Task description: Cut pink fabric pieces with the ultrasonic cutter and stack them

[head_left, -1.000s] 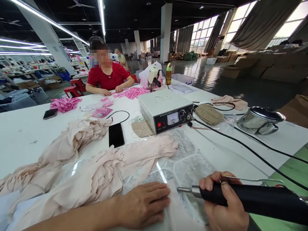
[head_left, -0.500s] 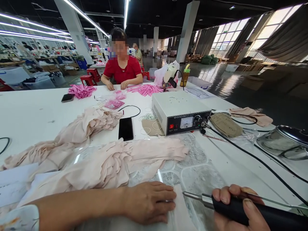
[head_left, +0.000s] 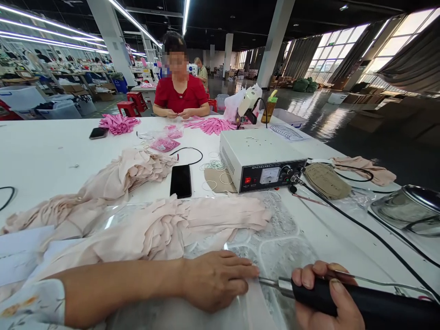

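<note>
My left hand (head_left: 216, 282) lies flat, fingers stretched to the right, on a pale pink fabric strip (head_left: 257, 307) over a clear-covered work surface. My right hand (head_left: 345, 302) is wrapped around the black handle of a corded cutter (head_left: 381, 302). Its slim metal tip reaches left to my left fingertips, at the strip's edge; whether it touches the cloth is hidden. A thin metal strip (head_left: 374, 279) also runs out from behind my right fingers. Layered pale pink fabric pieces (head_left: 165, 229) lie just beyond my left hand.
A control box (head_left: 271, 156) with a lit red switch stands ahead, and its black cable (head_left: 357, 220) crosses the right side. A phone (head_left: 180, 181), another fabric pile (head_left: 127, 176) and a metal pot (head_left: 410, 208) are around. A person in red (head_left: 181, 96) sits opposite with pink strips.
My right hand and the cutter have shifted left, and the tip now meets my left fingertips. My left hand has slid slightly right over the strip. The person opposite has brought both hands together.
</note>
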The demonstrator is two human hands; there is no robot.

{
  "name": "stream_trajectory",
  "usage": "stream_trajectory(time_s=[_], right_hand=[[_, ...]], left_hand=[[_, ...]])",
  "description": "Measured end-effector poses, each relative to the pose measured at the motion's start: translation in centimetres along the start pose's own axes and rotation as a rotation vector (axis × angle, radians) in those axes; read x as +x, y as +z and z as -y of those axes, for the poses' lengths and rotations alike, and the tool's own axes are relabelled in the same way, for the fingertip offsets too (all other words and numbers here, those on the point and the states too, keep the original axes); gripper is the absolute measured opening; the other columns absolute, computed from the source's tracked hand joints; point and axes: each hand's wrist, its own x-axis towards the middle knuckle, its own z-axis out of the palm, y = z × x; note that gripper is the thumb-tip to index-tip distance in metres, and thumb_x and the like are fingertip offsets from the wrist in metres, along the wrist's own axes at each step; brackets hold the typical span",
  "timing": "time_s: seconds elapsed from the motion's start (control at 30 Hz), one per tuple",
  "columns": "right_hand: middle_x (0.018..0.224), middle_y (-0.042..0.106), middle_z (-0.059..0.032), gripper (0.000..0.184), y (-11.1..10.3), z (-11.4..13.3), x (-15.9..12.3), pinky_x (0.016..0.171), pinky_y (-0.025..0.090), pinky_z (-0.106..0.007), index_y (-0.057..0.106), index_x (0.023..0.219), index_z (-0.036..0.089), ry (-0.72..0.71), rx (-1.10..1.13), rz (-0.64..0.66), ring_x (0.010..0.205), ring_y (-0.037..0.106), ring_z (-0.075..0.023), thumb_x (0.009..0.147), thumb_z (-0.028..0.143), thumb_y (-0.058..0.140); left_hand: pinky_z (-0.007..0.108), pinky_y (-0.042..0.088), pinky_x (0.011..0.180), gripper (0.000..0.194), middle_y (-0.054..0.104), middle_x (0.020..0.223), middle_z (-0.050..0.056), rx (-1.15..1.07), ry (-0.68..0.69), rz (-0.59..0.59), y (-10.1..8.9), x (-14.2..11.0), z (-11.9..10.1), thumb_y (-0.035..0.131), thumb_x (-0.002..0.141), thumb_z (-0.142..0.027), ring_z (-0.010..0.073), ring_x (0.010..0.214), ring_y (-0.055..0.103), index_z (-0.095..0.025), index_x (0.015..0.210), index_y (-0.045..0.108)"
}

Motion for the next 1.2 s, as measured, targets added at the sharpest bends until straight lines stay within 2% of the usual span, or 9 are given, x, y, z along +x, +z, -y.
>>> stream_trajectory(time_s=[0.13, 0.27, 0.53, 0.8, 1.03, 1.2], right_hand=[[0.070, 0.047, 0.0037, 0.012, 0.1, -0.2, -0.2, 0.046, 0.045, -0.026, 0.056, 0.077, 0.022, -0.004, 0.019, 0.019, 0.049, 0.045, -0.0091, 0.066, 0.022, 0.061], [0.070, 0.045, 0.0039, 0.009, -0.2, -0.2, -0.2, 0.045, 0.045, -0.025, 0.055, 0.078, 0.022, -0.051, 0.015, 0.104, 0.049, 0.044, -0.0084, 0.070, 0.022, 0.059], [0.071, 0.044, 0.0045, 0.017, -1.5, -0.4, 0.0, 0.047, 0.047, -0.027, 0.054, 0.082, 0.024, 0.002, 0.006, 0.144, 0.051, 0.044, -0.0092, 0.069, 0.027, 0.065], [0.071, 0.045, 0.0047, 0.019, -1.3, -0.1, 0.0, 0.048, 0.048, -0.027, 0.054, 0.081, 0.024, 0.014, -0.009, 0.177, 0.051, 0.045, -0.0096, 0.070, 0.030, 0.067], [0.069, 0.045, 0.0043, 0.015, -0.8, -0.3, -0.3, 0.045, 0.045, -0.026, 0.054, 0.081, 0.023, -0.037, 0.033, 0.160, 0.049, 0.044, -0.0093, 0.070, 0.027, 0.064], [0.069, 0.046, 0.0037, 0.012, -0.9, -0.3, -0.3, 0.045, 0.045, -0.027, 0.055, 0.082, 0.024, -0.064, 0.007, 0.198, 0.048, 0.045, -0.0096, 0.073, 0.029, 0.061]], left_hand=[[0.034, 0.032, 0.113, 0.015, 0.047, 0.142, 0.006, -0.003, -0.002, 0.045, 0.1, 0.0, 0.1, 0.049, 0.088, -0.022, 0.0224, 0.131, 0.043, -0.013, 0.096, 0.057], [0.037, 0.029, 0.113, 0.016, 0.050, 0.139, 0.008, 0.001, -0.010, 0.007, 0.4, -0.6, -0.1, 0.047, 0.090, -0.021, 0.0231, 0.132, 0.042, -0.013, 0.102, 0.055], [0.035, 0.027, 0.114, 0.017, 0.048, 0.141, 0.006, 0.052, -0.019, -0.025, -0.3, -0.7, -0.3, 0.046, 0.093, -0.024, 0.0218, 0.129, 0.045, -0.013, 0.102, 0.056], [0.036, 0.024, 0.115, 0.021, 0.053, 0.137, 0.004, 0.066, -0.034, -0.053, 0.1, -0.9, -0.6, 0.042, 0.097, -0.024, 0.0211, 0.128, 0.047, -0.013, 0.108, 0.056], [0.041, 0.028, 0.113, 0.027, 0.047, 0.142, 0.008, -0.012, -0.028, 0.129, -1.4, -0.3, -0.3, 0.039, 0.095, -0.021, 0.0253, 0.133, 0.041, -0.011, 0.116, 0.053], [0.041, 0.029, 0.114, 0.028, 0.044, 0.144, 0.008, -0.055, -0.032, 0.182, -2.1, -0.1, -0.1, 0.042, 0.094, -0.021, 0.0255, 0.134, 0.040, -0.013, 0.120, 0.051]])
